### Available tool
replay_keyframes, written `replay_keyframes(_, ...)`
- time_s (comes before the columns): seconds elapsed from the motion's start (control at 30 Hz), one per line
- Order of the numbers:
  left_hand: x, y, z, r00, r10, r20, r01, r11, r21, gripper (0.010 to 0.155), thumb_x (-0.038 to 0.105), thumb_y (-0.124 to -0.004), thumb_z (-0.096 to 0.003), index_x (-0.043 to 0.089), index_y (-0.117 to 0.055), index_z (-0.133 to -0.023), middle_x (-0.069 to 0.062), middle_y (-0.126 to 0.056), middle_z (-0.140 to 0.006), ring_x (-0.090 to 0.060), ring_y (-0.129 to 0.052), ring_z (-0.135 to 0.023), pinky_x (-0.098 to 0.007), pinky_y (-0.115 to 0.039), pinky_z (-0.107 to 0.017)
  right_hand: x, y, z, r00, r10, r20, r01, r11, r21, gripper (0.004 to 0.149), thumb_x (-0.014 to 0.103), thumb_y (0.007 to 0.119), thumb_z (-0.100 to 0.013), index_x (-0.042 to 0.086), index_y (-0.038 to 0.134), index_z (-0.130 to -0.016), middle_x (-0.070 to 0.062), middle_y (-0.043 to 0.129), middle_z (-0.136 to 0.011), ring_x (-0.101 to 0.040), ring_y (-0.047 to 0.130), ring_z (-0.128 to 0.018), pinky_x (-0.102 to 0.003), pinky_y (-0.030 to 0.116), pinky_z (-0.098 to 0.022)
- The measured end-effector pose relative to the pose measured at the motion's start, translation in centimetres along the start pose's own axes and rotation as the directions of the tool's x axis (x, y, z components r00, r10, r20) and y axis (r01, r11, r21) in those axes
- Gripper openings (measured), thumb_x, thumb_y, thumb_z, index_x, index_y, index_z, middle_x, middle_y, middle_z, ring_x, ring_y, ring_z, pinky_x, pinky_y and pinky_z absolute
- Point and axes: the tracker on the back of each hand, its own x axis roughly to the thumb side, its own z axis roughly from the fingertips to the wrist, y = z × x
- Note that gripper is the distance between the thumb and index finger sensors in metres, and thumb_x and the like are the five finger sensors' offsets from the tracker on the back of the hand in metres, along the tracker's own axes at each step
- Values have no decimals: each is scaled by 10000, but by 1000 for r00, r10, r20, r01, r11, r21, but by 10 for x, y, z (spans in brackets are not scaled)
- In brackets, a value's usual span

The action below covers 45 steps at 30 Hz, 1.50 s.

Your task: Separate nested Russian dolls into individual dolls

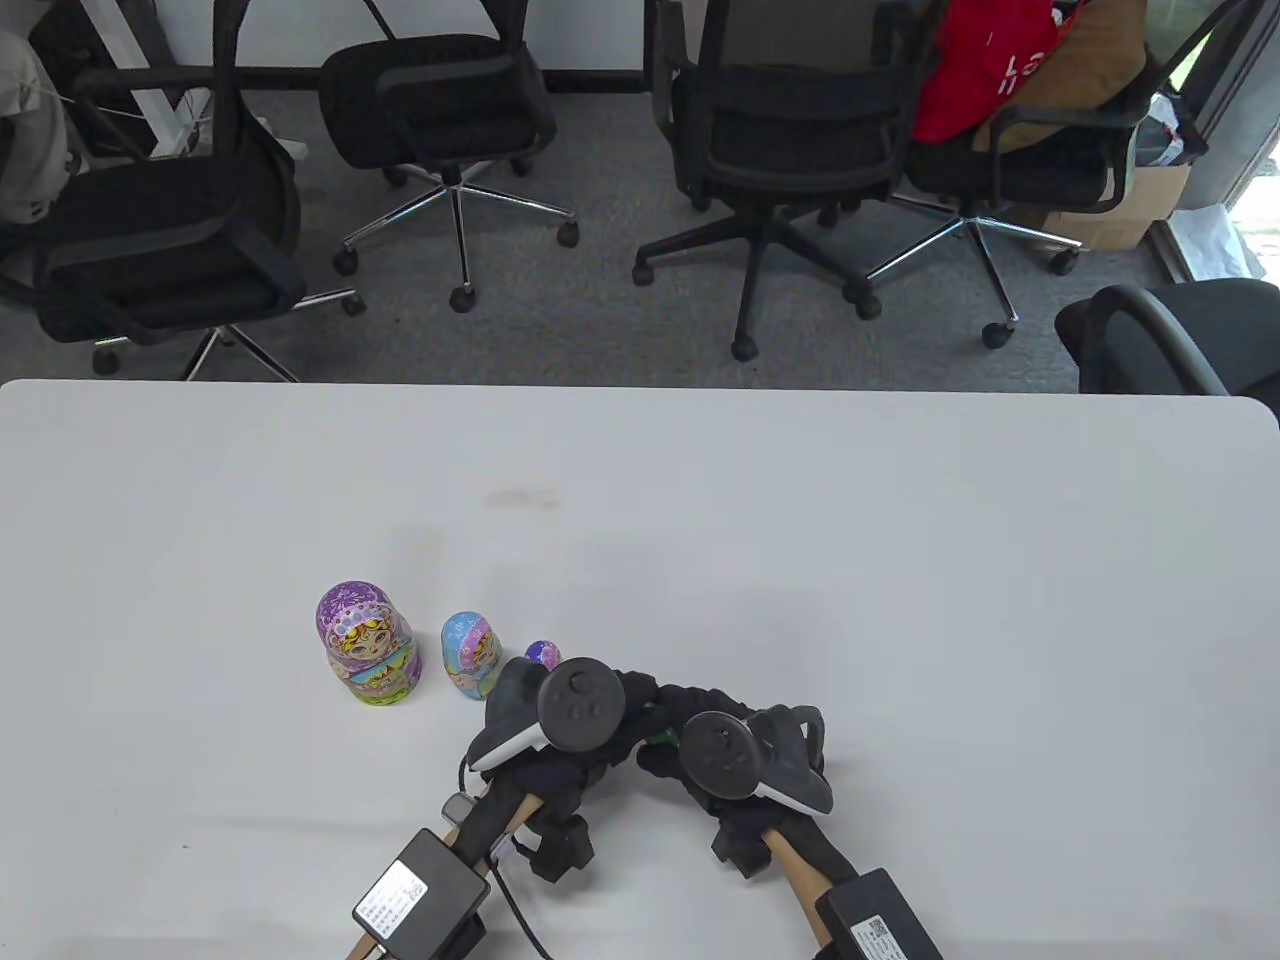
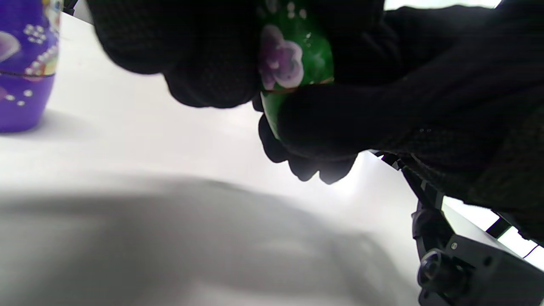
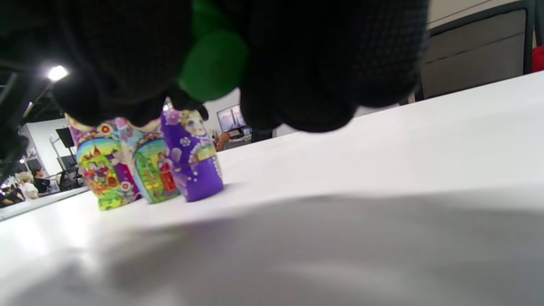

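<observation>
Green doll (image 2: 297,55) gripped between both hands' fingers (image 2: 340,123) just above desk (image 1: 900,560), seam visible. Risk: halves popping apart suddenly, inner doll dropping, toppling nearby purple doll (image 3: 193,163).

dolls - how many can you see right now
4: big purple doll, blue doll and small purple doll standing in a row; green doll held between both hands. More may be nested inside.
</observation>
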Motion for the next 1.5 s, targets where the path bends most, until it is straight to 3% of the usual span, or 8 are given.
replay_keyframes(0.33,-6,9,5,1000,9,-25,-8,997,76,612,436,-657,-557,60,-756,-1029,-163,-917,-865,-261,-979,-630,-352,-897,-407,-19,-2,-1,998,-26,-54,26,1000,10,658,420,839,-378,70,727,-925,-124,897,-800,-284,926,-616,-385,850,-460)
replay_keyframes(0.5,-7,3,4,991,-120,-65,124,990,62,616,446,-660,-550,62,-767,-1021,-157,-929,-843,-253,-982,-607,-348,-894,-392,-30,-2,0,995,-42,-93,43,999,8,658,416,840,-379,79,723,-931,-121,896,-809,-289,925,-621,-385,850,-462)
replay_keyframes(0.8,-8,-27,-6,899,-418,-127,406,907,-113,632,493,-676,-515,87,-816,-978,-69,-992,-664,-179,-989,-439,-302,-878,-269,-36,-6,2,992,-43,-118,41,999,-13,657,426,834,-387,84,720,-936,-119,896,-812,-284,928,-620,-381,852,-461)
replay_keyframes(1.1,-14,-51,-11,807,-575,-135,539,811,-230,636,508,-680,-504,114,-805,-987,-42,-988,-655,-164,-987,-434,-296,-878,-266,-36,-6,2,992,-41,-119,40,999,-12,659,431,833,-388,84,720,-937,-118,897,-811,-284,928,-620,-381,853,-461)
replay_keyframes(1.33,-11,-44,-8,810,-567,-153,531,818,-220,659,521,-664,-505,125,-776,-1020,-41,-982,-676,-174,-987,-455,-302,-879,-283,-35,-6,2,992,-29,-124,27,1000,-15,659,427,838,-389,83,718,-938,-124,892,-810,-288,925,-618,-384,850,-463)
replay_keyframes(1.5,-3,-21,-1,873,-461,-156,452,887,-91,661,514,-654,-515,125,-755,-1040,-61,-976,-728,-194,-992,-504,-314,-885,-316,-32,-6,2,992,-2,-126,-1,1000,-18,659,426,844,-388,94,715,-942,-123,885,-812,-287,917,-620,-384,845,-470)
